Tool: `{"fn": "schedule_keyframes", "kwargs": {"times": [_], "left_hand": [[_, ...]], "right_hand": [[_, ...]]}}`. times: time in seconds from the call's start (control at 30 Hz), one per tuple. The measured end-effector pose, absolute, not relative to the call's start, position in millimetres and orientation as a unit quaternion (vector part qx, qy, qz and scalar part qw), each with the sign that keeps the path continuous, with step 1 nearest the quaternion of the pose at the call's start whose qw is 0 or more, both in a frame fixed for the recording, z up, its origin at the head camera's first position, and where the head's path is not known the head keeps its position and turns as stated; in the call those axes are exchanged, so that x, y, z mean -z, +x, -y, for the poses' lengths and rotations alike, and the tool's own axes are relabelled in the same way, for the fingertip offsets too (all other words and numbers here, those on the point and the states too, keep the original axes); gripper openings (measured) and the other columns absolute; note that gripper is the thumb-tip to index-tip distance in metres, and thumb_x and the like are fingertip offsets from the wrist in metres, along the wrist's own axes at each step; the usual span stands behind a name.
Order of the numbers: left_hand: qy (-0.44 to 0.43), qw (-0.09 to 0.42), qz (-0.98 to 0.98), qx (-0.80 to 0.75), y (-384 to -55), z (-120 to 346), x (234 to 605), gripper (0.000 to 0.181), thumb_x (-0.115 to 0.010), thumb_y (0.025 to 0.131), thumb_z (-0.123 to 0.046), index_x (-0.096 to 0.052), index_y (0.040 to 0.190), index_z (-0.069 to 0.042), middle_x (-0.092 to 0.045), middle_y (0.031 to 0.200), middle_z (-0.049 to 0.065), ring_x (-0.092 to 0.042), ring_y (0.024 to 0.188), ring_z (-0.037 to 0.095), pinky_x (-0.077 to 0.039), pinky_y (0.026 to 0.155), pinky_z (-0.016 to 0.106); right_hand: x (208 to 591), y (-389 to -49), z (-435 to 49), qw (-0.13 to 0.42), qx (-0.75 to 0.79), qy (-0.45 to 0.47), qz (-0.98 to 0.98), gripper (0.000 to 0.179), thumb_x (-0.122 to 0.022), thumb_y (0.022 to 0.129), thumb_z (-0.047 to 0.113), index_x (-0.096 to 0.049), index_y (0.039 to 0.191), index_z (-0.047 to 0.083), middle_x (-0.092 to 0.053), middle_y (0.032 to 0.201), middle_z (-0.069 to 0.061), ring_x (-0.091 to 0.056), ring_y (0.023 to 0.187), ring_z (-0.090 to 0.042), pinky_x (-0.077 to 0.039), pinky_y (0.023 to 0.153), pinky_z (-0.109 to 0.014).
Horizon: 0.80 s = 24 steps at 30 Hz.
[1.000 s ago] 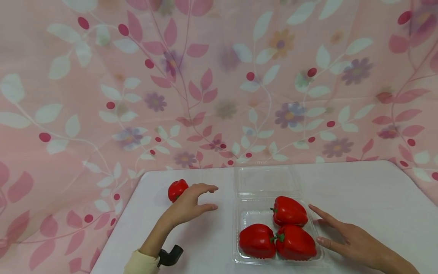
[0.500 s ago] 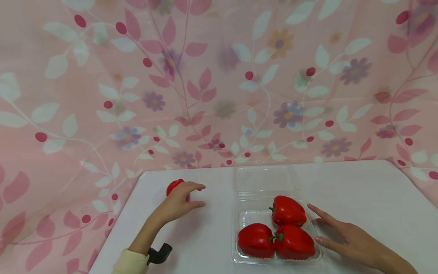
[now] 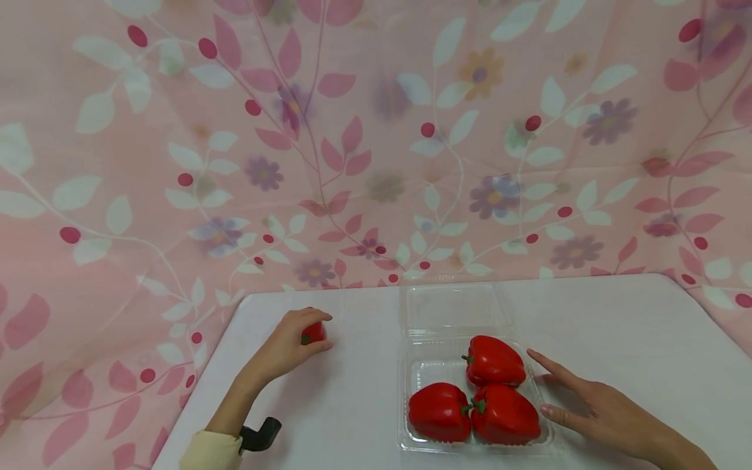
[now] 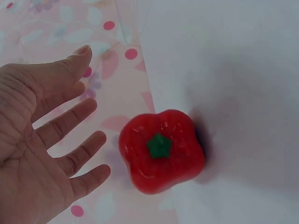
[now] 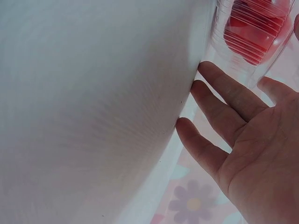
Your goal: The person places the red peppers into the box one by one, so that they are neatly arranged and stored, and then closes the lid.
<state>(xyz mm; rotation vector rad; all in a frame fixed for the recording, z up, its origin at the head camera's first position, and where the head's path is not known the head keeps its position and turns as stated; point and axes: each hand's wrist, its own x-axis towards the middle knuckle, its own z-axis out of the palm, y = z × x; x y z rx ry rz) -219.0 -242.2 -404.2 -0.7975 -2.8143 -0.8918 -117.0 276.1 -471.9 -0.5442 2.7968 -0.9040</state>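
Note:
A red bell pepper [image 4: 161,151] with a green stem stands alone on the left part of the table. My left hand [image 3: 292,341] is beside it, fingers loosely spread; the left wrist view has a gap between fingertips and pepper. In the head view that hand partly hides the pepper. A clear plastic clamshell box [image 3: 424,373] lies with its lid folded back, holding a front left pepper [image 3: 439,412], a front right pepper [image 3: 506,415] and a back pepper [image 3: 496,361]. My right hand [image 3: 611,414] lies at the box's right side with extended fingers, fingertips down at the white tabletop.
The box's see-through lid [image 3: 458,307] lies flat behind it, near the far edge of the white table [image 3: 599,326]. A pink floral curtain [image 3: 376,143] hangs directly behind the table. A black device [image 3: 260,434] is strapped at my left wrist.
My left hand has moved left, to the lone pepper, and now covers more of it in the head view. The right hand and the boxed peppers have stayed in place.

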Motion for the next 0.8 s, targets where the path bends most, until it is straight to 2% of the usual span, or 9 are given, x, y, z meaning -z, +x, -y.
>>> {"fn": "schedule_keyframes", "kwargs": {"times": [0.13,0.43,0.67,0.8], "left_hand": [[-0.263,0.05,0.917,0.296,-221,251,408,0.044,-0.084,0.079,-0.011,-0.067,0.119,-0.011,-0.065,0.115,0.005,-0.057,0.105,0.035,-0.056,0.081,0.05],[-0.249,0.086,0.923,0.279,-224,267,416,0.048,-0.083,0.079,-0.011,-0.065,0.124,-0.009,-0.062,0.126,0.013,-0.053,0.116,0.036,-0.054,0.084,0.053],[-0.264,0.074,0.913,0.302,-229,280,418,0.05,-0.08,0.08,0.0,-0.062,0.127,0.001,-0.064,0.124,0.016,-0.057,0.115,0.037,-0.051,0.089,0.056],[-0.245,0.05,0.917,0.311,-230,287,419,0.052,-0.077,0.082,0.001,-0.059,0.131,0.0,-0.063,0.127,0.014,-0.057,0.118,0.036,-0.047,0.095,0.057]], "right_hand": [[472,-117,-276,0.078,0.302,-0.181,-0.933,0.083,-0.066,0.089,0.049,-0.02,0.157,0.033,-0.064,0.127,-0.008,-0.06,0.113,-0.041,-0.047,0.073,-0.072],[472,-117,-276,0.084,0.305,-0.178,-0.932,0.083,-0.066,0.089,0.049,-0.021,0.157,0.032,-0.064,0.127,-0.008,-0.059,0.113,-0.042,-0.047,0.073,-0.072],[472,-117,-277,0.086,0.303,-0.179,-0.932,0.083,-0.066,0.09,0.049,-0.021,0.157,0.032,-0.063,0.128,-0.008,-0.059,0.113,-0.042,-0.047,0.073,-0.072],[472,-117,-277,0.083,0.301,-0.18,-0.933,0.083,-0.066,0.09,0.049,-0.021,0.157,0.032,-0.064,0.127,-0.008,-0.059,0.113,-0.042,-0.047,0.073,-0.071]]}}
